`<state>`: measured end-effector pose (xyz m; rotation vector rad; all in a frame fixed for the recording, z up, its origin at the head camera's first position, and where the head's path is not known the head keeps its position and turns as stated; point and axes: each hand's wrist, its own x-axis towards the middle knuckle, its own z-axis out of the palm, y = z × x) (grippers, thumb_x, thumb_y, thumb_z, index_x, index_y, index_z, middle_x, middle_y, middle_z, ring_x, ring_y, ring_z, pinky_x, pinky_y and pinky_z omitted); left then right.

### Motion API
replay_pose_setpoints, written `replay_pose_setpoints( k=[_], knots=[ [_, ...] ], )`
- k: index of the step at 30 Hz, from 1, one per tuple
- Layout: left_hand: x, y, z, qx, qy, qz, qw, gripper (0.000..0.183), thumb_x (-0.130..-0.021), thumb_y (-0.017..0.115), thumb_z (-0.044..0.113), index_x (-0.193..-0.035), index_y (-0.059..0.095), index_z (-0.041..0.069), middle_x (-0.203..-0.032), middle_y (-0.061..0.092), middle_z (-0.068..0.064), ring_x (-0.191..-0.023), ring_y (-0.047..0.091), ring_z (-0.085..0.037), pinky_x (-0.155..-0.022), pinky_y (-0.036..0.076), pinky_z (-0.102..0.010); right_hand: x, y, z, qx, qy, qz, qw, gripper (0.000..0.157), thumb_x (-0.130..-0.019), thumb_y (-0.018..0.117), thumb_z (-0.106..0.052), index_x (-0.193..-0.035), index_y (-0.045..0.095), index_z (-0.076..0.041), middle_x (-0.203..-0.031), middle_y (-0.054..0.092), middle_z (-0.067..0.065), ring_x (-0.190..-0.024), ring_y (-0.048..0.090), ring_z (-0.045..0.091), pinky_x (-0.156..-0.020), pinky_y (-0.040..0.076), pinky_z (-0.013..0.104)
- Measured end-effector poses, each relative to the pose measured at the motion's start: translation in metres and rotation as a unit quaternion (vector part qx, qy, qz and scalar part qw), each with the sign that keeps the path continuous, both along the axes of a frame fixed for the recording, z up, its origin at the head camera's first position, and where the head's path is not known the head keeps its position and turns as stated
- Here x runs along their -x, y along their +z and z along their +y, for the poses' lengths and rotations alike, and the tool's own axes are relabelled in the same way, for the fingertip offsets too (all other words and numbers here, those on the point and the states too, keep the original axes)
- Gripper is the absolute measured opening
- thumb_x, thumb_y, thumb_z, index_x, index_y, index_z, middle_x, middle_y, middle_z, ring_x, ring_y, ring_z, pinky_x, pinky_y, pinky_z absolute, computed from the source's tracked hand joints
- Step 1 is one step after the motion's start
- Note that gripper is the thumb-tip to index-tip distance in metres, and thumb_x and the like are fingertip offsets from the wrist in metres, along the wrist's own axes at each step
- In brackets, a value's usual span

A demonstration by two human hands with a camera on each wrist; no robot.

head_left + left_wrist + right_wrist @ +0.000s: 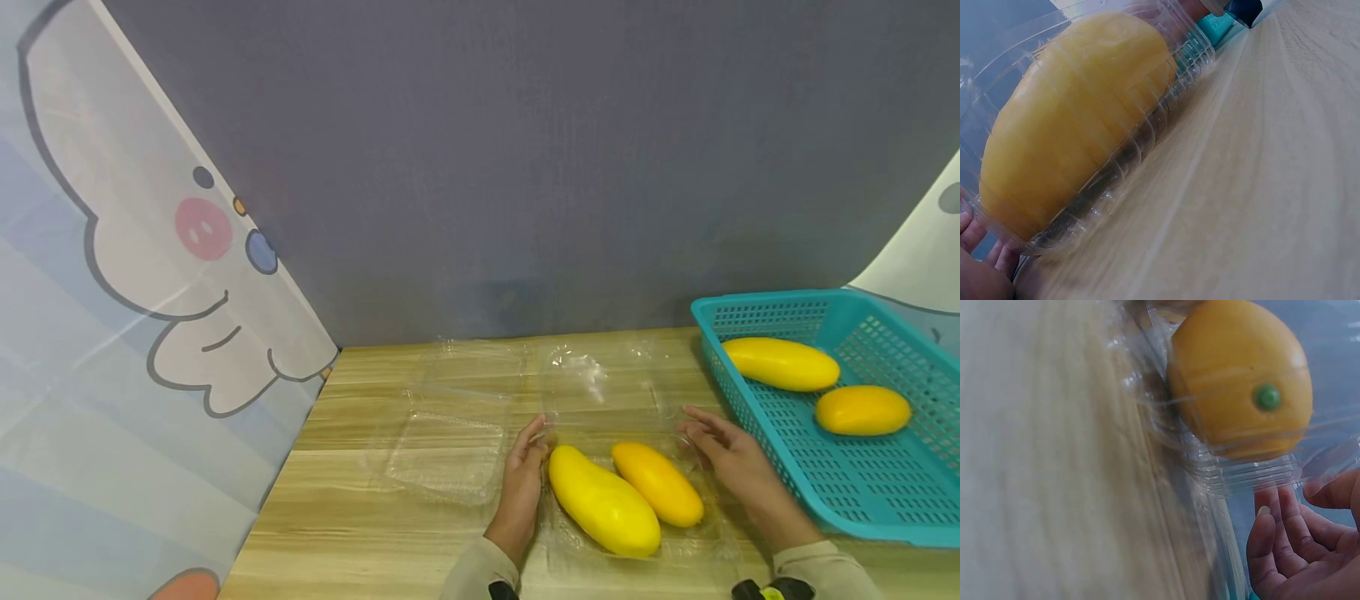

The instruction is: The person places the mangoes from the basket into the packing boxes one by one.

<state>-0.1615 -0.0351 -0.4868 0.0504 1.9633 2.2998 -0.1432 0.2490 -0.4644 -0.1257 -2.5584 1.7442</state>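
Observation:
A clear plastic clamshell box lies with its lid folded back. Inside, a long yellow fruit rests beside a smaller orange-yellow mango, both slanting. My left hand holds the box at its back left corner, where fingers show by the plastic in the left wrist view. At the back right corner, my right hand grips the rim between thumb and fingers. The mango's green stem spot faces the right wrist camera.
A second clear box lies opened to the left. On the right stands a turquoise basket holding a long yellow fruit and a shorter orange-yellow one. A grey wall rises behind the wooden table.

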Motion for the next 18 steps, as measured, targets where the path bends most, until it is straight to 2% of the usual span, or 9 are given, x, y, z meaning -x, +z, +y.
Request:
replay_pose_setpoints(
  k=[2,6,8,14,18],
  knots=[
    [-0.0006,0.0005,-0.0001,-0.002,-0.001,0.004,1.0000,0.045,-0.104,0.040,0.013,-0.148,0.044,0.011,-0.148,0.049,-0.010,-0.137,0.046,-0.031,-0.116,0.036,-0.048,-0.0001,-0.0001,-0.0001,0.002,0.000,0.007,1.000,0.054,-0.107,0.046,-0.026,-0.149,0.036,0.006,-0.106,0.063,-0.030,-0.089,0.063,-0.010,-0.069,0.055,0.021],
    [-0.0009,0.0009,-0.0001,-0.006,-0.002,0.008,0.9999,0.045,-0.104,0.039,0.012,-0.148,0.044,0.011,-0.150,0.048,-0.010,-0.138,0.046,-0.031,-0.117,0.035,-0.049,-0.0007,0.0003,-0.0006,-0.009,0.002,0.010,1.000,0.052,-0.107,0.045,-0.023,-0.149,0.036,0.007,-0.119,0.070,-0.006,-0.090,0.063,-0.011,-0.073,0.056,0.019],
    [-0.0010,0.0008,0.0000,-0.006,-0.001,0.009,0.9999,0.044,-0.104,0.040,0.011,-0.148,0.044,0.011,-0.150,0.048,-0.010,-0.137,0.047,-0.031,-0.117,0.035,-0.049,-0.0006,0.0006,-0.0006,-0.014,0.002,0.011,1.000,0.052,-0.107,0.046,-0.023,-0.149,0.036,0.006,-0.121,0.070,-0.002,-0.089,0.063,-0.011,-0.075,0.056,0.017],
    [-0.0015,0.0010,0.0002,-0.002,0.002,0.011,0.9999,0.044,-0.104,0.040,0.011,-0.147,0.046,0.012,-0.149,0.049,-0.009,-0.137,0.047,-0.031,-0.117,0.035,-0.050,-0.0008,-0.0001,-0.0007,-0.009,0.001,0.022,1.000,0.051,-0.106,0.047,-0.020,-0.148,0.037,0.007,-0.105,0.060,-0.030,-0.088,0.063,-0.011,-0.074,0.055,0.016],
    [-0.0013,0.0012,0.0008,-0.003,0.002,0.015,0.9999,0.043,-0.104,0.040,0.011,-0.146,0.046,0.012,-0.149,0.048,-0.009,-0.137,0.047,-0.031,-0.117,0.035,-0.049,-0.0017,0.0011,-0.0013,-0.021,0.000,0.028,0.999,0.050,-0.106,0.048,-0.020,-0.148,0.037,0.006,-0.103,0.058,-0.034,-0.087,0.063,-0.012,-0.072,0.055,0.018]
  ],
)
